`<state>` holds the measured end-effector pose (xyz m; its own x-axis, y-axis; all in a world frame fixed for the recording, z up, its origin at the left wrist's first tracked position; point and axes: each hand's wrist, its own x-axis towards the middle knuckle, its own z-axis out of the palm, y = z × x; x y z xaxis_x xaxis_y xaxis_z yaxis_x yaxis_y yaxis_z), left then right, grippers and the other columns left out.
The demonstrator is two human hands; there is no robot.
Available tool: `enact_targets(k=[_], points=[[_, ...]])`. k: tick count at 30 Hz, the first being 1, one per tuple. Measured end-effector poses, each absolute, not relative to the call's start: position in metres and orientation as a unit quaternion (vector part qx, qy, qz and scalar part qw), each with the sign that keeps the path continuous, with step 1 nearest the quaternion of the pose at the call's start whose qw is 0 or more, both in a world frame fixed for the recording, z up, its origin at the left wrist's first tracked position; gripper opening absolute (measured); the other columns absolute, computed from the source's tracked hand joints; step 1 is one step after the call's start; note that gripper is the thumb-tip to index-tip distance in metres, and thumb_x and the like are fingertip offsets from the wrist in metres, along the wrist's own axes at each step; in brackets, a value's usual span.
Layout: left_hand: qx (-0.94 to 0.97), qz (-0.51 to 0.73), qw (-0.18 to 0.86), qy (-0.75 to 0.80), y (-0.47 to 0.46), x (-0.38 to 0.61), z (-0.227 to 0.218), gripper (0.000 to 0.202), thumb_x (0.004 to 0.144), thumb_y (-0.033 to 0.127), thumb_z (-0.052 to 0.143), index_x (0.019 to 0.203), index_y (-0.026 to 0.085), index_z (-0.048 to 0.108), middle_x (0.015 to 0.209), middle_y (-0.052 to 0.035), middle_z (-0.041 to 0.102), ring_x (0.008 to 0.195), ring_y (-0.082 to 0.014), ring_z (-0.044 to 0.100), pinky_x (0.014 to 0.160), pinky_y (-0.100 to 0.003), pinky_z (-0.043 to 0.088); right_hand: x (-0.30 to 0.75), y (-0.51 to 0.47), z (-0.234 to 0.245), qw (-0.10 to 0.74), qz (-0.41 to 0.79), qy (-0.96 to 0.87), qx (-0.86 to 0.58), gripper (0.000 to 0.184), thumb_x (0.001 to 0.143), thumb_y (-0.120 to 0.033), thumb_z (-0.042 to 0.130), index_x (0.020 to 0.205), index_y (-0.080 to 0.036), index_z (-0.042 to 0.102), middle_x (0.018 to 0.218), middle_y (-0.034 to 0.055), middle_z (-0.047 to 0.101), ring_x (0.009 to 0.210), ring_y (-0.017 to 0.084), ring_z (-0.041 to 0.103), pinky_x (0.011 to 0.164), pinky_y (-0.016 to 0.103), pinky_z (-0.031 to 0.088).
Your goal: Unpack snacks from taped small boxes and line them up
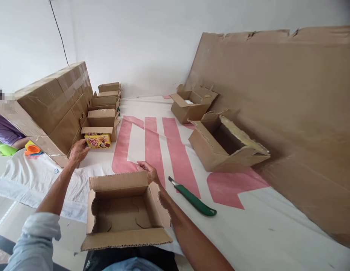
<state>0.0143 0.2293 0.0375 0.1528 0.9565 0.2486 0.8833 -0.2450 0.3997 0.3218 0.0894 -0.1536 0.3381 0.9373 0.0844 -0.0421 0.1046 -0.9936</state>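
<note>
A: Where to look for the yellow snack box [98,140]?
B: On the cloth [242,226], right up against or just before the nearest left carton [96,130], probably for easy reach by the left hand [79,151].
A: Gripped?
B: Hard to tell: fingers half curled at its left end, apparently touching.
A: And with the right hand [148,172]?
B: Reaching around the open shipping carton [115,183], to just behind its back flap; fingers loosely bent, partly hidden, impossible to call holding or free.
A: Inside that carton?
B: Just brown bottom and inner walls. Set close to the body, mouth up, likely to suit both arms.
A: And in the right-hand pair?
B: Something white [189,102] in the farther carton [180,113]; shadowed walls in the nearer carton [209,154].
A: Why lay the green-handled utility knife [194,201] there?
B: Presumably for safety, blade pointing away.
</note>
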Motion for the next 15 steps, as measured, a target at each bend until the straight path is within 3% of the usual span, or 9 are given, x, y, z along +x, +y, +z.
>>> enact_targets(k=[5, 9, 15], points=[[0.773, 0.323, 0.142, 0.527, 0.128, -0.006, 0.061, 0.034, 0.091, 0.046, 0.067, 0.113, 0.023, 0.079, 0.124, -0.0084, 0.080, 0.113, -0.0268, 0.076, 0.102, -0.043, 0.063, 0.324, 0.079, -0.145, 0.616, 0.411, -0.422, -0.523, 0.052, 0.076, -0.071, 0.076, 0.103, -0.026, 0.079, 0.096, 0.0069, 0.076, 0.094, 0.032, 0.071, 0.083, 0.044, 0.058], [0.790, 0.357, 0.161, 0.472, 0.046, -0.005, 0.073, 0.019, 0.091, 0.045, 0.072, 0.101, 0.032, 0.080, 0.123, -0.0051, 0.080, 0.123, -0.0285, 0.074, 0.115, -0.052, 0.057, 0.325, 0.061, -0.130, 0.615, 0.440, -0.416, -0.505, 0.058, 0.075, -0.067, 0.083, 0.116, -0.027, 0.077, 0.116, 0.0092, 0.077, 0.113, 0.038, 0.070, 0.093, 0.047, 0.057], [0.823, 0.279, 0.211, 0.447, -0.014, 0.008, 0.061, 0.033, 0.085, 0.045, 0.079, 0.117, 0.040, 0.079, 0.150, -0.0056, 0.067, 0.153, -0.0368, 0.050, 0.123, -0.064, 0.048, 0.329, 0.034, -0.096, 0.617, 0.445, -0.424, -0.491, 0.057, 0.080, -0.071, 0.078, 0.117, -0.027, 0.078, 0.121, 0.0100, 0.077, 0.115, 0.039, 0.069, 0.098, 0.050, 0.057]])
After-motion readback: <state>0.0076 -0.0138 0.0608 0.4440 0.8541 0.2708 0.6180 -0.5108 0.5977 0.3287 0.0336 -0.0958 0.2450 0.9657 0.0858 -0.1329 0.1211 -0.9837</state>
